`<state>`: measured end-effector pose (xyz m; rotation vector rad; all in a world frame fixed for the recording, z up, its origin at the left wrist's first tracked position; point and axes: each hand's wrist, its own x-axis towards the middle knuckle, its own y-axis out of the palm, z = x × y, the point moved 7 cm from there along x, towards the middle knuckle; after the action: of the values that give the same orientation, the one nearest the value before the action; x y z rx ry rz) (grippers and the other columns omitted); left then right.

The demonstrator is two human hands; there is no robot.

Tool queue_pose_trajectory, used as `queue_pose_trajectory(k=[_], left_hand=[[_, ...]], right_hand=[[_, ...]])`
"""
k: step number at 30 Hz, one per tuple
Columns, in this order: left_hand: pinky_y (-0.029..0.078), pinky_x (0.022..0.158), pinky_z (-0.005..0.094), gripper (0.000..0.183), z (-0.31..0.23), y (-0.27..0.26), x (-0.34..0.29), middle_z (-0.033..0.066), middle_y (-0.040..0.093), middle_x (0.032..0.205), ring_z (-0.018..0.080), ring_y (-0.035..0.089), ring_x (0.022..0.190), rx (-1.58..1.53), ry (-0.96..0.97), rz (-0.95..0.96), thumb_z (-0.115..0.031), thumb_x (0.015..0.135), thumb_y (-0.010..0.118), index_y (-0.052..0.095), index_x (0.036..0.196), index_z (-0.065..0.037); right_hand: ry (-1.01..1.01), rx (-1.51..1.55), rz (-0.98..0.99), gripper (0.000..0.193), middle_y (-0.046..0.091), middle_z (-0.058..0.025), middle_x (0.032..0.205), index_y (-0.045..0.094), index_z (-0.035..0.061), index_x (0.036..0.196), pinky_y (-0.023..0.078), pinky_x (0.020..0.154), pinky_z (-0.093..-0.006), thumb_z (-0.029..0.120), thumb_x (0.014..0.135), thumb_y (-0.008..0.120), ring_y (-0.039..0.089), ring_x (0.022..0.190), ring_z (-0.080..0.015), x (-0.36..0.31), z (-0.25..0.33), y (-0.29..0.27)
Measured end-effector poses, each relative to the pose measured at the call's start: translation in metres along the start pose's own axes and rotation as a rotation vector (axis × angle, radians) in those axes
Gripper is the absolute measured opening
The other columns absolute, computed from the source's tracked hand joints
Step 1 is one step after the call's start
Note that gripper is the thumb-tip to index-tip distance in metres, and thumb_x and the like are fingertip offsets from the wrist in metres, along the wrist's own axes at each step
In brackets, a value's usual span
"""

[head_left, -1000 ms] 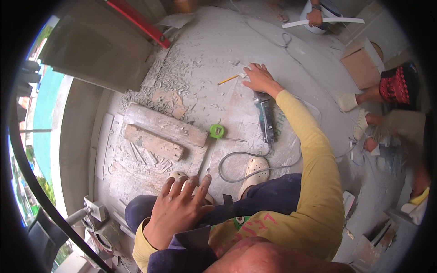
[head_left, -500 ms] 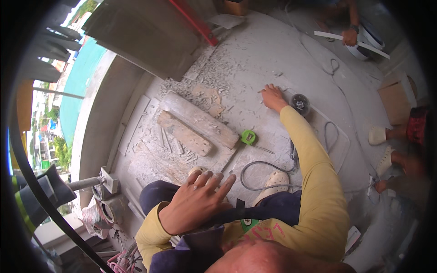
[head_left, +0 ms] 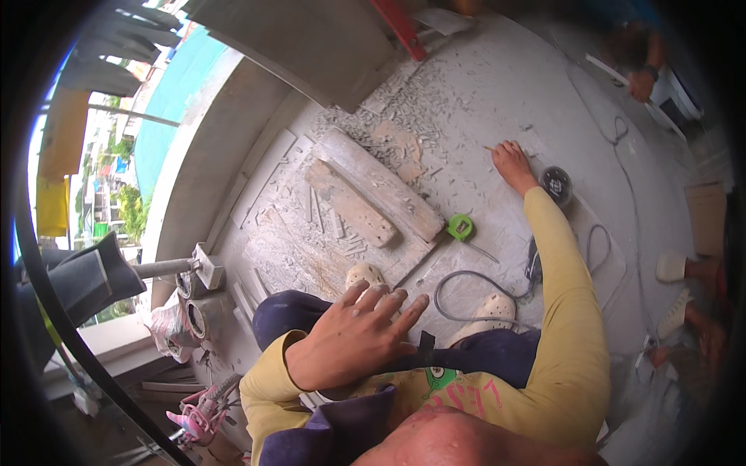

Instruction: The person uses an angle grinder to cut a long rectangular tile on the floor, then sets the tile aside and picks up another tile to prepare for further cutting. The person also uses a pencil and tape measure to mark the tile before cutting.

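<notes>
My right hand [head_left: 511, 165] reaches far out low over the dusty floor, fingers closed on a short, thin, pencil-like stick whose tip pokes out to the left. Just right of that wrist is a round black object [head_left: 556, 186], its kind unclear. My left hand [head_left: 350, 338] hovers near my knees, fingers spread, with nothing seen in it; its palm is hidden. Between the two hands lies a green tape measure [head_left: 459, 227]. To its left rest a long pale board [head_left: 381, 182] and a shorter, worn wooden block [head_left: 350, 203].
Grey shavings [head_left: 365, 128] and thin strips litter the floor around the boards. A grey cable [head_left: 466, 274] loops near my shoe. A low wall [head_left: 225, 147] runs along the left. At the upper right another person's hand [head_left: 642, 84] holds a white strip; more feet show at right.
The view has swung, so the scene sits further right in the picture. Both hands keep about the same pose: the right still grips the stick, the left stays spread.
</notes>
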<state>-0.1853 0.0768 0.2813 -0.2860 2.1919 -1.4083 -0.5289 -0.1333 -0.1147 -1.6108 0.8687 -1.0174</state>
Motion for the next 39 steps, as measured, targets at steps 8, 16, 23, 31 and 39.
queue_pose_trajectory(k=[8, 16, 23, 31, 39], left_hand=[[0.049, 0.113, 0.0499, 0.075, -0.009, -0.005, 0.006, 0.0142, 0.065, 0.14, 0.0347, 0.063, 0.131, 0.014, -0.006, 0.04, -0.046, 0.096, 0.078, 0.056, 0.157, -0.011], [0.054, 0.106, 0.0501, 0.077, -0.002, 0.004, 0.004, 0.0126, 0.07, 0.135, 0.0325, 0.07, 0.119, 0.088, 0.032, -0.014, -0.057, 0.091, 0.078, 0.062, 0.154, -0.014], [0.054, 0.105, 0.0499, 0.077, 0.006, 0.01, 0.004, 0.0134, 0.072, 0.134, 0.0327, 0.071, 0.116, 0.098, 0.053, -0.026, -0.059, 0.092, 0.076, 0.064, 0.153, -0.015], [0.055, 0.103, 0.0488, 0.078, 0.005, 0.008, 0.007, 0.0132, 0.072, 0.133, 0.0316, 0.071, 0.115, 0.122, 0.082, -0.029, -0.059, 0.092, 0.076, 0.063, 0.155, -0.015], [0.055, 0.103, 0.048, 0.079, 0.004, 0.008, 0.007, 0.0131, 0.072, 0.132, 0.0315, 0.071, 0.115, 0.105, 0.077, -0.03, -0.059, 0.091, 0.078, 0.062, 0.155, -0.015]], right_hand=[[0.083, 0.565, -0.29, 0.015, 0.07, -0.0103, 0.098, 0.071, 0.0051, 0.107, 0.057, 0.086, -0.0469, 0.011, 0.093, 0.073, 0.07, 0.097, -0.0337, 0.029, 0.055, -0.091], [0.427, 0.92, 0.028, 0.018, 0.077, -0.0166, 0.095, 0.073, 0.0032, 0.101, 0.06, 0.081, -0.045, 0.021, 0.099, 0.076, 0.076, 0.089, -0.0384, -0.051, 0.053, -0.104], [0.558, 1.116, 0.243, 0.029, 0.08, -0.0223, 0.099, 0.075, -0.0002, 0.107, 0.061, 0.086, -0.0427, 0.027, 0.096, 0.074, 0.08, 0.095, -0.0363, -0.082, 0.059, -0.07], [0.482, 1.113, 0.314, 0.027, 0.079, -0.0255, 0.103, 0.078, 0.0017, 0.109, 0.061, 0.088, -0.0446, 0.026, 0.096, 0.073, 0.078, 0.102, -0.0425, -0.082, 0.062, -0.07], [0.427, 1.092, 0.299, 0.025, 0.078, -0.0253, 0.1, 0.072, 0.0024, 0.107, 0.059, 0.083, -0.0494, 0.025, 0.096, 0.074, 0.074, 0.098, -0.0475, -0.09, 0.071, -0.066]])
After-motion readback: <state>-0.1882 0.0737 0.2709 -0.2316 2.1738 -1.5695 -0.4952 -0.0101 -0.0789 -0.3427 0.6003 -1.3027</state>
